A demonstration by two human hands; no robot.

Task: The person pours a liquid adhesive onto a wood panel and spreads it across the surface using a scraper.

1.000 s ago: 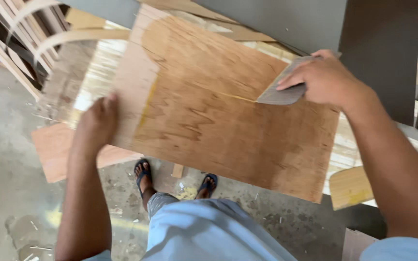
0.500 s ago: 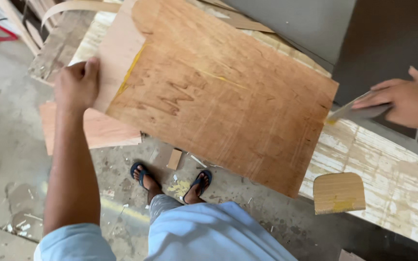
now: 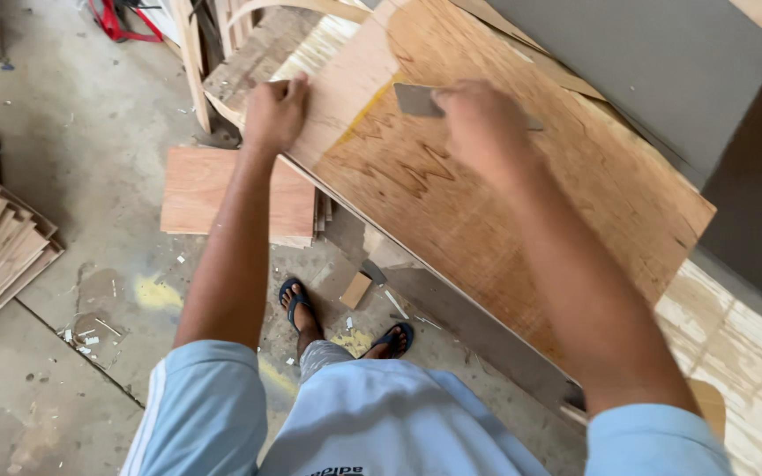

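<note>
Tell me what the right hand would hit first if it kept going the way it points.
The right hand, holding a flat metal scraper, points toward the left hand. It would probably slide across the plywood sheet to that hand first; blur makes this uncertain.

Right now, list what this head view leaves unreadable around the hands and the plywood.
- Flat grey scraper: the blurred right hand hides its handle end.
- Plywood sheet: top corner cut off by the frame edge; the right forearm hides part.
- Left hand: fingertips curl over the sheet's edge, unseen.
</note>
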